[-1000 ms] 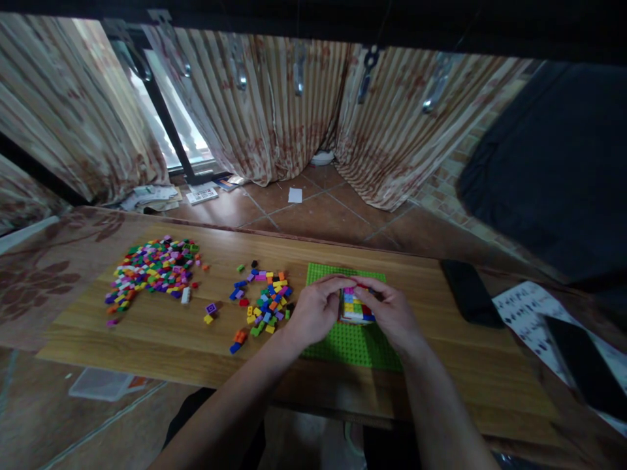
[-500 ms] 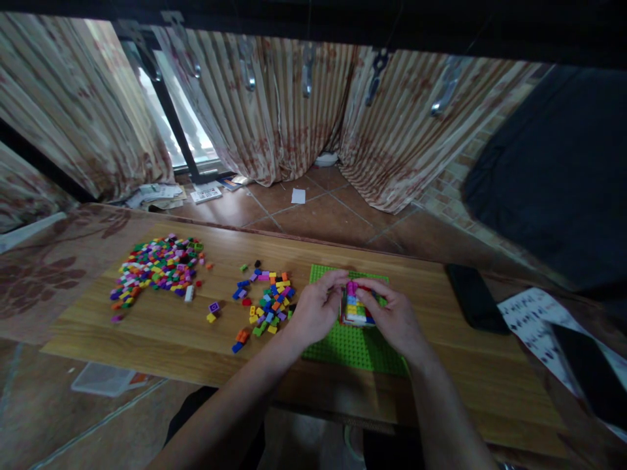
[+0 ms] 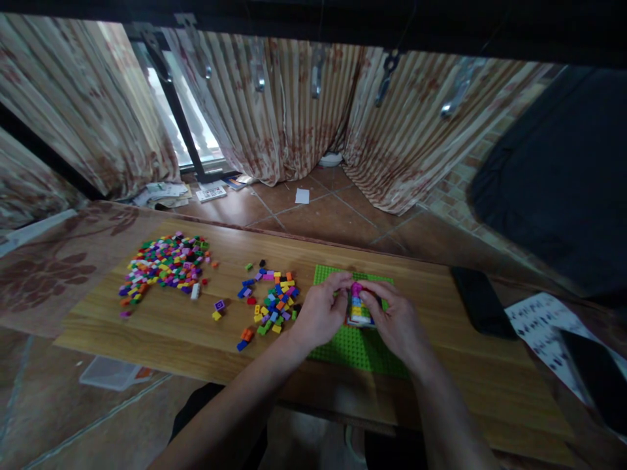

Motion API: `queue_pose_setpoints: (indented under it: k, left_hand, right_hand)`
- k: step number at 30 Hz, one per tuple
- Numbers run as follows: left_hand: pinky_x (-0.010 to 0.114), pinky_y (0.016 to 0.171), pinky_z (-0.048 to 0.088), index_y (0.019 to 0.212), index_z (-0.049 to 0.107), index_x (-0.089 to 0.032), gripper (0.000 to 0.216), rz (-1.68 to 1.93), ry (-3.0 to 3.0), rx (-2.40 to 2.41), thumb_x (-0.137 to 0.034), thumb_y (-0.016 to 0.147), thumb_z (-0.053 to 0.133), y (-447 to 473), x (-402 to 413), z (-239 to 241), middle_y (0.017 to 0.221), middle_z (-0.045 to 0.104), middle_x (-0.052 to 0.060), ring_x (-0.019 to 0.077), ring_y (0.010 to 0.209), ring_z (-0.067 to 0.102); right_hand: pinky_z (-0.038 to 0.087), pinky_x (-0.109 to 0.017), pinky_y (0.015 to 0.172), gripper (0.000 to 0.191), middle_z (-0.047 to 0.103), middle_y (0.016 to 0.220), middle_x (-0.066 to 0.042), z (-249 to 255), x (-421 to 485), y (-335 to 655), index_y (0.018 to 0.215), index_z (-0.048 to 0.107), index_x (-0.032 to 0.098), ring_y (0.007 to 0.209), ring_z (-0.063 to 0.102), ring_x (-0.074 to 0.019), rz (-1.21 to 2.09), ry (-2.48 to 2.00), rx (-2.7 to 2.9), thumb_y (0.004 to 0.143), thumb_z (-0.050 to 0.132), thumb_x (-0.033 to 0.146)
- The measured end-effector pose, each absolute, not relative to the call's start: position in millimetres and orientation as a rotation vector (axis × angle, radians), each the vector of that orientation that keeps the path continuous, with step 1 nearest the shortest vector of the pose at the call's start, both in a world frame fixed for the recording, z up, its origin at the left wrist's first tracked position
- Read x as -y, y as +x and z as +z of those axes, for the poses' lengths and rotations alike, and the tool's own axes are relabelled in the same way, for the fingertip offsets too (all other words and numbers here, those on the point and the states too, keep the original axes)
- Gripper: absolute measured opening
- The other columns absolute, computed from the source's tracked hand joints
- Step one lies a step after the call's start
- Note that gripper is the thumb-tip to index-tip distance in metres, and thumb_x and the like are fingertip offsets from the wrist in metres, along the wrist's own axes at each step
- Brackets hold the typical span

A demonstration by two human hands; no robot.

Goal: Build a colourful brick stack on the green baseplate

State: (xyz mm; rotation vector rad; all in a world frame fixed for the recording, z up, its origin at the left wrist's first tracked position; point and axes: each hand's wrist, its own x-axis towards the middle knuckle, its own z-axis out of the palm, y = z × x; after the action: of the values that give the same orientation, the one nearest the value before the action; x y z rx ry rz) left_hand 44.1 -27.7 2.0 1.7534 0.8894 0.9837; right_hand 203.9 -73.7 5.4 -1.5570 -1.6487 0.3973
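Note:
A small multicoloured brick build (image 3: 357, 307) stands on a green baseplate (image 3: 350, 343) on the wooden table (image 3: 206, 339). My left hand (image 3: 321, 313) curls against the build's left side, its fingertips at the pink top. Against the right side my right hand (image 3: 396, 320) is closed, thumb and fingers pinching the same top. Both hands hide most of the build.
A heap of loose coloured bricks (image 3: 270, 303) lies just left of the baseplate, and a larger spread of bricks (image 3: 164, 264) sits at the table's left. A black phone (image 3: 482, 301) and printed paper (image 3: 548, 329) lie to the right. Curtains hang beyond the table.
Both hands have drawn closer together around the build, so less of it shows. The camera view has shifted slightly.

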Motion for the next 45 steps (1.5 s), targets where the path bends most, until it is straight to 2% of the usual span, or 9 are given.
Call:
queue_pose_setpoints:
  k: [5, 11, 14, 17, 23, 26, 32, 40, 45]
  left_hand:
    - [0.035, 0.096, 0.053, 0.119, 0.058, -0.016, 0.032, 0.959, 1.771, -0.900, -0.013, 0.090, 0.047, 43.6, 26.6, 2.3, 0.117, 0.070, 0.010, 0.0190, 0.109, 0.067]
    - [0.031, 0.090, 0.056, 0.114, 0.062, -0.016, 0.033, 1.085, 1.736, -0.966, -0.008, 0.085, 0.048, 22.6, 6.2, 4.7, 0.111, 0.072, 0.009, 0.0175, 0.101, 0.069]
    - [0.030, 0.088, 0.055, 0.107, 0.067, -0.014, 0.032, 1.101, 1.785, -1.126, -0.006, 0.083, 0.048, -2.2, -12.8, 8.6, 0.103, 0.074, 0.008, 0.0168, 0.094, 0.069]
    - [0.029, 0.084, 0.054, 0.096, 0.072, -0.014, 0.029, 0.964, 1.894, -1.359, -0.005, 0.080, 0.050, -30.7, -29.2, 13.6, 0.095, 0.075, 0.008, 0.0174, 0.088, 0.069]
    - [0.023, 0.070, 0.048, 0.083, 0.075, -0.012, 0.026, 0.607, 2.099, -1.506, -0.009, 0.079, 0.050, -63.8, -35.9, 24.1, 0.075, 0.073, 0.005, 0.0164, 0.074, 0.065]
    - [0.022, 0.067, 0.046, 0.081, 0.076, -0.015, 0.026, 0.469, 2.187, -1.447, -0.009, 0.076, 0.051, -64.5, -31.8, 25.5, 0.077, 0.074, 0.004, 0.0164, 0.074, 0.066]
    - [0.026, 0.080, 0.049, 0.083, 0.076, -0.020, 0.025, 0.370, 2.231, -1.521, -0.011, 0.073, 0.055, -59.1, -27.9, 19.6, 0.086, 0.075, 0.005, 0.0194, 0.084, 0.067]
    - [0.030, 0.079, 0.049, 0.089, 0.076, -0.021, 0.023, 0.213, 2.262, -1.650, -0.017, 0.075, 0.058, -48.7, -24.2, 22.9, 0.092, 0.074, 0.010, 0.0255, 0.091, 0.068]
    - [0.029, 0.081, 0.049, 0.092, 0.075, -0.021, 0.025, 0.211, 2.316, -1.593, -0.017, 0.077, 0.057, -45.6, -22.8, 20.4, 0.098, 0.073, 0.008, 0.0232, 0.094, 0.067]
  right_hand:
    - [0.050, -0.041, 0.091, 0.029, 0.070, 0.106, -0.007, 2.9, 74.6, 203.9, 0.108, 0.071, 0.025, 0.099, 0.065, -0.0227, 0.441, -1.555, 1.627, 0.095, 0.052, 0.041]
    - [0.048, -0.046, 0.098, 0.036, 0.068, 0.121, -0.009, 0.1, 79.9, 207.7, 0.121, 0.066, 0.025, 0.112, 0.062, -0.0247, 0.352, -1.619, 1.443, 0.093, 0.054, 0.045]
    - [0.050, -0.044, 0.093, 0.032, 0.071, 0.114, -0.009, 1.8, 82.2, 207.4, 0.112, 0.070, 0.023, 0.105, 0.066, -0.0240, 0.222, -1.585, 1.246, 0.092, 0.055, 0.043]
    - [0.052, -0.040, 0.085, 0.026, 0.073, 0.099, -0.008, 5.9, 85.4, 201.4, 0.100, 0.073, 0.020, 0.092, 0.068, -0.0225, 0.043, -1.518, 1.152, 0.092, 0.057, 0.039]
    - [0.053, -0.032, 0.071, 0.011, 0.072, 0.082, -0.004, 14.9, 101.6, 174.8, 0.089, 0.072, 0.020, 0.073, 0.067, -0.0184, -0.180, -1.348, 1.347, 0.089, 0.061, 0.021]
    - [0.054, -0.031, 0.072, 0.014, 0.072, 0.084, -0.002, 14.1, 110.6, 158.5, 0.094, 0.070, 0.023, 0.076, 0.068, -0.0174, -0.127, -1.280, 1.539, 0.087, 0.061, 0.015]
    - [0.055, -0.030, 0.071, 0.021, 0.071, 0.084, -0.002, 11.0, 114.7, 137.7, 0.098, 0.069, 0.023, 0.075, 0.068, -0.0168, 0.046, -1.181, 1.692, 0.085, 0.062, 0.008]
    - [0.054, -0.029, 0.070, 0.020, 0.069, 0.083, -0.002, 8.4, 112.3, 135.5, 0.096, 0.068, 0.021, 0.075, 0.066, -0.0157, 0.089, -1.177, 1.684, 0.085, 0.062, 0.006]
    - [0.053, -0.029, 0.070, 0.019, 0.069, 0.082, -0.002, 7.9, 111.6, 135.0, 0.095, 0.067, 0.022, 0.075, 0.066, -0.0153, 0.098, -1.198, 1.662, 0.086, 0.061, 0.007]
